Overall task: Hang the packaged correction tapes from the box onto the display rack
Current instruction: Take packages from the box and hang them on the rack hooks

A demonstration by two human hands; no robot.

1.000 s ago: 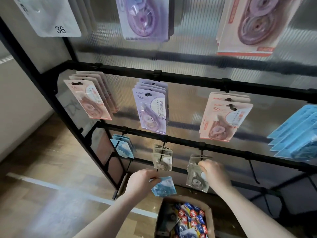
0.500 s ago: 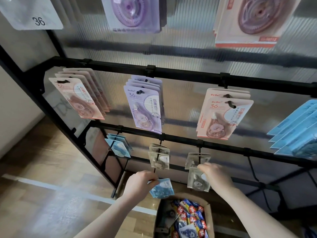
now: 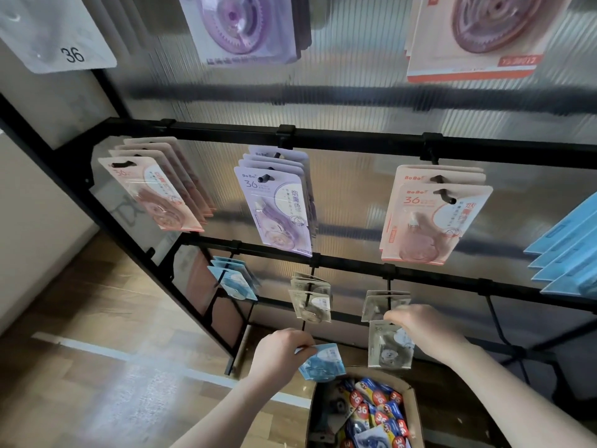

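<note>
Below the rack's [image 3: 355, 142] lowest rail, the right hand [image 3: 423, 331] pinches a grey pack [image 3: 389, 347] by its top at a hook, under two hung grey packs. Beside it, the left hand [image 3: 281, 352] pinches a blue pack [image 3: 321, 362] just above the box [image 3: 412, 412], which holds more packs.

The box [image 3: 410, 402] sits below and between both hands. A packet [image 3: 321, 362] lies just right of the left hand [image 3: 279, 352]; another packet [image 3: 389, 347] hangs left of the right hand [image 3: 423, 328], rack [image 3: 355, 140] behind.
</note>
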